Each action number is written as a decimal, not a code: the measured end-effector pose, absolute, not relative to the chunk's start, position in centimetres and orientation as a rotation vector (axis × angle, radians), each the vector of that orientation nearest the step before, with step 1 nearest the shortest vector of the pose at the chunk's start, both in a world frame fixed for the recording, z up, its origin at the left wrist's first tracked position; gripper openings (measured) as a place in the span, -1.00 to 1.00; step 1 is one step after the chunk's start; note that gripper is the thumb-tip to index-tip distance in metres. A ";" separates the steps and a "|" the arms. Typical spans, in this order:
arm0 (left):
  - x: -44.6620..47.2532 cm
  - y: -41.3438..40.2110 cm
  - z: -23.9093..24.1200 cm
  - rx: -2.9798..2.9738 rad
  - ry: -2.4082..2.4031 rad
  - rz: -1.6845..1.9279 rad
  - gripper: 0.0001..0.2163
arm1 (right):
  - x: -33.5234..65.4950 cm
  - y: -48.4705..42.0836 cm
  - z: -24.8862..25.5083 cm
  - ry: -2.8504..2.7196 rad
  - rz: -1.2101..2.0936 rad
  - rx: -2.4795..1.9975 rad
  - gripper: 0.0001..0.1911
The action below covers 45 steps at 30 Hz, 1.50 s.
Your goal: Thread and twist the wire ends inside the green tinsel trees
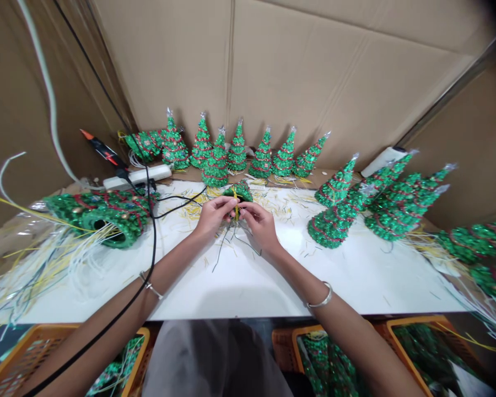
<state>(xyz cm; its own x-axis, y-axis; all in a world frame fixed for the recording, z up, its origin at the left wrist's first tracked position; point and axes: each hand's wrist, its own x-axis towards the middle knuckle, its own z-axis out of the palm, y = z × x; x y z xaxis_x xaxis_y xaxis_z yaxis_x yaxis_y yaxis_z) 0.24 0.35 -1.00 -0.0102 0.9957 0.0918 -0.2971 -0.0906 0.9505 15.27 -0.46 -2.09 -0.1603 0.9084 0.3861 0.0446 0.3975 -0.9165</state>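
Note:
A small green tinsel Christmas tree (243,189) lies at the middle of the white table, partly covered by my hands. From it runs a bundle of thin yellow wires (236,194) toward me. My left hand (215,215) pinches these wires between thumb and fingers. Just to the right, my right hand (259,225) is also closed on the wires, its fingertips almost meeting the left ones. Thin dark green wires (220,247) hang below onto the tabletop. The exact grip of the fingertips is too small to make out.
Several finished trees (215,162) stand along the cardboard wall, more at right. Larger trees (103,215) with long wires lie left. A black cable (154,242) crosses my left arm. A power strip (138,176) and a red-black tool (103,151) sit back left. Orange baskets (41,336) are below.

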 end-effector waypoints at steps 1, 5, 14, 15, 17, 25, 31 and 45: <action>0.3 0.3 -1.0 1.056 0.940 1.402 -0.67 | 15.2 -0.5 -2.0 -1.537 0.970 -0.887 -0.78; 0.3 0.4 -1.0 1.131 0.945 1.407 -0.69 | 15.2 -0.7 -1.6 -1.528 0.929 -0.911 -0.79; -1.0 0.6 0.5 1.645 0.926 1.340 -0.83 | 15.5 -0.5 -1.8 -1.562 0.992 -0.937 -0.73; -1.2 0.6 0.6 1.667 0.915 1.324 -0.84 | 15.5 -0.4 -1.8 -1.558 0.989 -0.931 -0.73; -1.3 0.6 0.6 1.694 0.886 1.301 -0.84 | 15.5 -0.3 -1.8 -1.553 0.987 -0.913 -0.74; -1.7 1.5 0.1 1.540 0.884 1.358 -0.80 | 15.2 -0.9 -1.3 -1.514 1.012 -0.907 -0.72; -2.6 1.8 0.7 1.357 0.882 1.307 -0.67 | 15.2 -1.5 -1.4 -1.961 0.734 -0.811 -0.79; -2.1 3.3 2.3 1.469 0.768 1.122 -0.63 | 9.1 -2.1 -1.1 -2.632 0.061 -0.990 -0.78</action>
<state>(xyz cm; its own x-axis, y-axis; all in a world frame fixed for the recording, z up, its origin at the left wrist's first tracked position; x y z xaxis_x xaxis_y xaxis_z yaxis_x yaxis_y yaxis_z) -2.10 3.25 2.32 0.3458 0.9085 0.2348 -0.1100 -0.2092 0.9717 9.07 -2.15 -1.12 -0.7052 0.6478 0.2880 0.6339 0.7581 -0.1532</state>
